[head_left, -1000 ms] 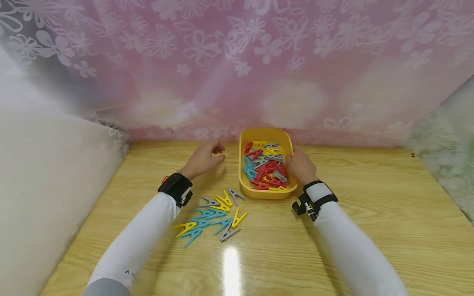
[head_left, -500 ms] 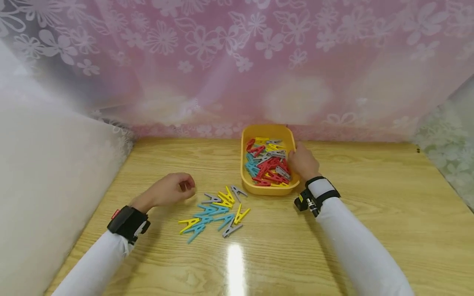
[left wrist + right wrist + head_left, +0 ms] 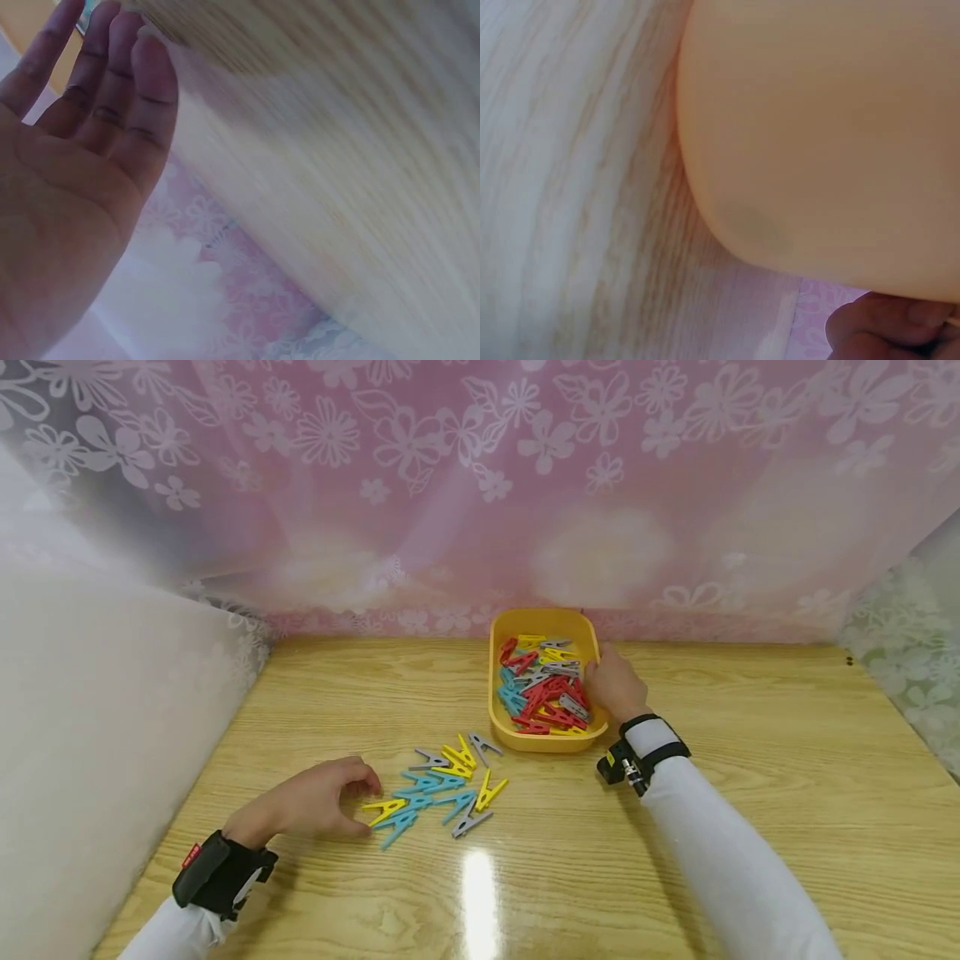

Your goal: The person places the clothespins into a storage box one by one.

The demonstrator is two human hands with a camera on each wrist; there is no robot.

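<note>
My left hand (image 3: pixel 318 797) is just left of a loose pile of clothespins on the table, thumb and fingers spread apart with nothing between them. Nearest to it are a yellow clothespin (image 3: pixel 386 809) and a blue clothespin (image 3: pixel 397 827). In the left wrist view the palm and relaxed fingers (image 3: pixel 154 71) show bare. My right hand (image 3: pixel 617 683) grips the right rim of a yellow plastic basin (image 3: pixel 547 743), which holds red, blue, yellow and grey clothespins. The right wrist view shows the basin's outer wall (image 3: pixel 817 150) up close, with curled fingers (image 3: pixel 885 322) at its edge.
The wooden table (image 3: pixel 712 827) bears the loose pile, which also has grey clothespins (image 3: pixel 470 820) and further yellow clothespins (image 3: pixel 489 792). Behind the basin hangs a pink floral curtain (image 3: pixel 420 527). A pale cloth wall (image 3: pixel 112 718) bounds the left side.
My left hand has drawn back from beside the basin, toward me and leftward, to the near-left end of the pile, its fingers spreading. My right hand stays at the basin's rim.
</note>
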